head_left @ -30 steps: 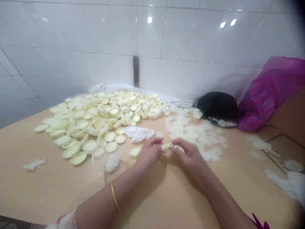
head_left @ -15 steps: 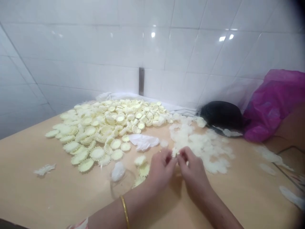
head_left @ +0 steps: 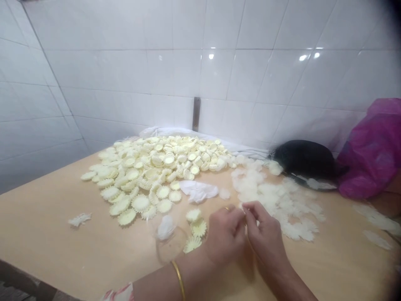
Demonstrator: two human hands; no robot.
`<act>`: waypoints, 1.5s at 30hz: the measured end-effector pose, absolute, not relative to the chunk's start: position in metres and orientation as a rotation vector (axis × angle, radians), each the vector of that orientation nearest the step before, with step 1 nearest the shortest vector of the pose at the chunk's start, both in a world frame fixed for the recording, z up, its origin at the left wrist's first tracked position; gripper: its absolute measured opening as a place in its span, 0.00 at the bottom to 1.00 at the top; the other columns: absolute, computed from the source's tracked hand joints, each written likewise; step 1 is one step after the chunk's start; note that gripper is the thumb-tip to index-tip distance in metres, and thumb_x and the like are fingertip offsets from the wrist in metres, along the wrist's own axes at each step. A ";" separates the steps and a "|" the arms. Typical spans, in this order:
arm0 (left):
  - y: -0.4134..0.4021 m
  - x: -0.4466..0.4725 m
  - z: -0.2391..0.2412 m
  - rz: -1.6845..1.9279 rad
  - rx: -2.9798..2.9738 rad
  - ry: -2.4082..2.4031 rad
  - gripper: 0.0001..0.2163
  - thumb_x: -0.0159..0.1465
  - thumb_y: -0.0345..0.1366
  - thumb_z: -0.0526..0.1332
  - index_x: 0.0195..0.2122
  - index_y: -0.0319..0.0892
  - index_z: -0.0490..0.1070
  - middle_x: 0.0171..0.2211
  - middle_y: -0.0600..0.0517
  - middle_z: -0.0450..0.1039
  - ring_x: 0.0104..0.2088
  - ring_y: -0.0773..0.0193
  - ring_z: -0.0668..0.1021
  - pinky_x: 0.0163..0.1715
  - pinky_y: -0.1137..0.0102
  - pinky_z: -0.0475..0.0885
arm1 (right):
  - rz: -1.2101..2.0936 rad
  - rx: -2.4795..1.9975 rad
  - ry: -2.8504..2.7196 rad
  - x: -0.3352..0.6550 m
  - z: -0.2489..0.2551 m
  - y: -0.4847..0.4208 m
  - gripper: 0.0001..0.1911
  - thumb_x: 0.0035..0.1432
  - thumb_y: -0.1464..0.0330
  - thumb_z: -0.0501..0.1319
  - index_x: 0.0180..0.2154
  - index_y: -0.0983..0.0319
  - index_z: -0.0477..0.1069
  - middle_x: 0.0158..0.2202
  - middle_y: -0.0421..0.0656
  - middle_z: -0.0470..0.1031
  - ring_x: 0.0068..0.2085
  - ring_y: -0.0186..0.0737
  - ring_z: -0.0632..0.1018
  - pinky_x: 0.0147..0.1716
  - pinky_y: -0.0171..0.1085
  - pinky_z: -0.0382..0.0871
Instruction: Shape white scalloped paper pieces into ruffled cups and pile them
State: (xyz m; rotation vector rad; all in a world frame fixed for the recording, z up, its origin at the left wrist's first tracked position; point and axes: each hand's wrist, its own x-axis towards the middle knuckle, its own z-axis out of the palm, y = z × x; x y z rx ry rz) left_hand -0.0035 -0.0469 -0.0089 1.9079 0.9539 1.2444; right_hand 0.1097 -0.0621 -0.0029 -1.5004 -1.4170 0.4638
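seemingly midway: yellow discs (head_left: 156,167) heaped, white pieces (head_left: 275,196) lying loose; left hand (head_left: 225,236) and right hand (head_left: 266,238) pinch narrowly together, their catch hidden.

Illumination is bright, even and overhead. Small specular glare spots appear on the glossy tiled wall (head_left: 211,55). Shadows are soft and faint, lying on the tabletop (head_left: 62,251) beneath the left hand (head_left: 225,234) and right hand (head_left: 266,237). The white pieces (head_left: 266,192) are overexposed, with little detail. Focus is soft overall. Tile lines bow from wide-angle distortion. The top right corner is vignetted dark.
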 end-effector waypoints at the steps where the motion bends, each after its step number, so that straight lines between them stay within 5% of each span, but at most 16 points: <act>1: -0.044 -0.003 -0.008 1.248 1.762 0.950 0.08 0.55 0.28 0.52 0.20 0.41 0.61 0.20 0.53 0.60 0.23 0.67 0.64 0.26 0.71 0.57 | 0.469 -1.500 -1.387 0.109 -0.004 -0.061 0.11 0.54 0.59 0.53 0.31 0.59 0.66 0.20 0.39 0.67 0.23 0.37 0.67 0.23 0.35 0.58; 6: -0.028 -0.005 -0.001 1.249 1.089 0.868 0.05 0.52 0.33 0.58 0.22 0.40 0.62 0.17 0.56 0.62 0.20 0.68 0.68 0.26 0.72 0.63 | 0.849 -1.288 -1.065 0.116 -0.010 -0.050 0.18 0.52 0.54 0.57 0.40 0.60 0.66 0.23 0.38 0.68 0.26 0.35 0.69 0.28 0.34 0.63; 11: -0.029 -0.006 0.002 1.178 1.006 0.803 0.05 0.50 0.33 0.61 0.23 0.39 0.65 0.18 0.55 0.65 0.20 0.70 0.70 0.26 0.72 0.66 | 1.195 -1.045 -1.049 0.116 -0.011 -0.046 0.15 0.51 0.56 0.59 0.31 0.62 0.71 0.27 0.41 0.71 0.29 0.35 0.70 0.31 0.35 0.62; 16: -0.028 -0.006 0.002 1.077 0.905 0.816 0.04 0.49 0.30 0.62 0.26 0.39 0.68 0.22 0.54 0.67 0.24 0.70 0.72 0.29 0.72 0.68 | 1.123 -1.002 -1.026 0.123 -0.005 -0.049 0.09 0.44 0.63 0.65 0.27 0.60 0.72 0.24 0.37 0.68 0.26 0.31 0.65 0.29 0.32 0.60; 21: -0.027 -0.008 0.004 0.920 0.923 0.745 0.13 0.50 0.37 0.65 0.36 0.37 0.73 0.28 0.48 0.72 0.27 0.66 0.74 0.30 0.71 0.69 | 1.127 -1.044 -1.216 0.131 0.004 -0.053 0.08 0.44 0.63 0.64 0.27 0.61 0.73 0.22 0.38 0.68 0.25 0.33 0.66 0.27 0.33 0.60; 29: -0.032 -0.006 -0.006 1.170 1.473 0.899 0.07 0.55 0.34 0.58 0.27 0.40 0.75 0.27 0.51 0.71 0.26 0.68 0.70 0.26 0.74 0.66 | 0.657 -1.336 -1.419 0.114 0.007 -0.063 0.07 0.51 0.65 0.58 0.28 0.60 0.73 0.21 0.38 0.67 0.25 0.35 0.67 0.28 0.35 0.60; 33: -0.033 -0.008 -0.001 1.232 1.302 0.895 0.04 0.52 0.33 0.59 0.26 0.40 0.72 0.22 0.53 0.69 0.21 0.69 0.70 0.22 0.74 0.66 | 1.035 -1.180 -1.280 0.118 -0.002 -0.057 0.14 0.50 0.60 0.60 0.37 0.60 0.71 0.24 0.39 0.70 0.28 0.36 0.70 0.30 0.35 0.62; 36: -0.033 -0.009 0.004 1.217 1.193 0.896 0.02 0.50 0.32 0.59 0.24 0.40 0.69 0.18 0.56 0.66 0.18 0.69 0.70 0.20 0.74 0.65 | 1.217 -1.073 -1.149 0.122 -0.009 -0.051 0.12 0.47 0.60 0.62 0.31 0.62 0.71 0.23 0.39 0.69 0.27 0.34 0.70 0.30 0.35 0.62; 41: -0.029 -0.002 -0.006 1.202 1.234 0.904 0.02 0.52 0.31 0.57 0.24 0.40 0.67 0.17 0.56 0.65 0.18 0.70 0.70 0.19 0.75 0.63 | 0.949 -1.190 -1.171 0.123 -0.013 -0.049 0.08 0.48 0.63 0.61 0.29 0.61 0.69 0.26 0.39 0.70 0.29 0.36 0.70 0.32 0.37 0.63; 45: -0.023 0.003 -0.018 1.191 0.996 0.951 0.03 0.52 0.30 0.59 0.23 0.41 0.65 0.19 0.55 0.65 0.20 0.71 0.68 0.22 0.75 0.63 | 0.360 -1.388 -1.380 0.117 -0.003 -0.060 0.07 0.52 0.65 0.56 0.33 0.60 0.69 0.34 0.44 0.72 0.37 0.43 0.71 0.39 0.42 0.63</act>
